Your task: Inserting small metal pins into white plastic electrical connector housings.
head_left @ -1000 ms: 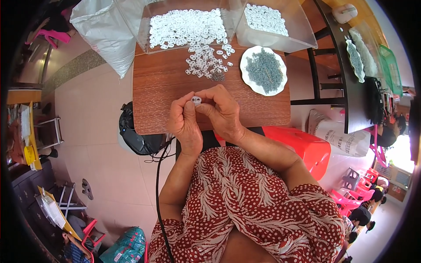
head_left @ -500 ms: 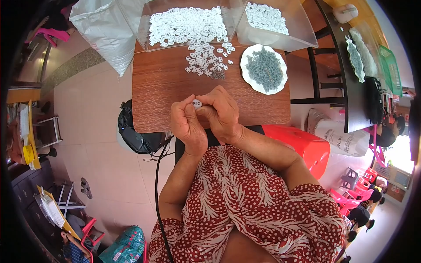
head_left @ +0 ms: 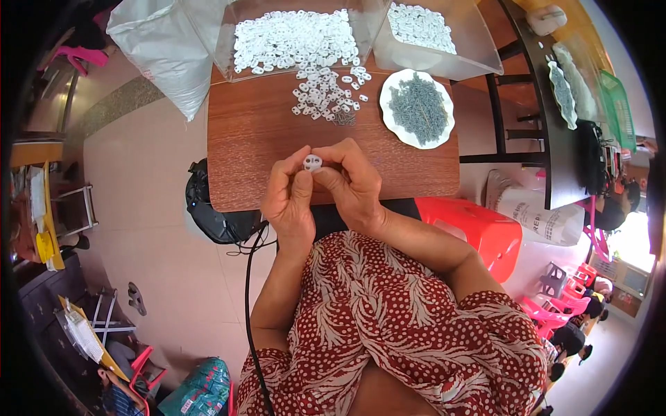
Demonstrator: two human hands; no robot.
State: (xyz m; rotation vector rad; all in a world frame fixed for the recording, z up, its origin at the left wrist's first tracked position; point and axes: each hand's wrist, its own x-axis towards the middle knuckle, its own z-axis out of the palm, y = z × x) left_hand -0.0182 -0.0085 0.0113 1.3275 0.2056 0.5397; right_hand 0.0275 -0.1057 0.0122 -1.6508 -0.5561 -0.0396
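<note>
Over the near part of the table, my left hand (head_left: 290, 201) and my right hand (head_left: 355, 191) meet with fingers closed around one small white oval plastic piece with holes (head_left: 313, 163). Thumb and fingers of both hands pinch it from either side. Beyond them lies a loose heap of similar white pieces (head_left: 322, 93) on the brown wooden table (head_left: 246, 145). Beside that heap is a small cluster of thin dark metal pins (head_left: 345, 119). To the right, a white scalloped plate (head_left: 447, 114) holds a pile of grey screws or pins (head_left: 419, 107), too small to tell which.
At the back edge stand two clear plastic bins, the left bin (head_left: 229, 48) and the right bin (head_left: 479, 52), with white pieces inside. A white sack (head_left: 170, 59) leans at the far left. A red stool (head_left: 479, 232) is right of my lap; a black cable (head_left: 248, 298) hangs left.
My left hand has shifted slightly left and its fingers have loosened, baring more of the white piece. The right hand stays near the same spot, its fingers a little straighter.
</note>
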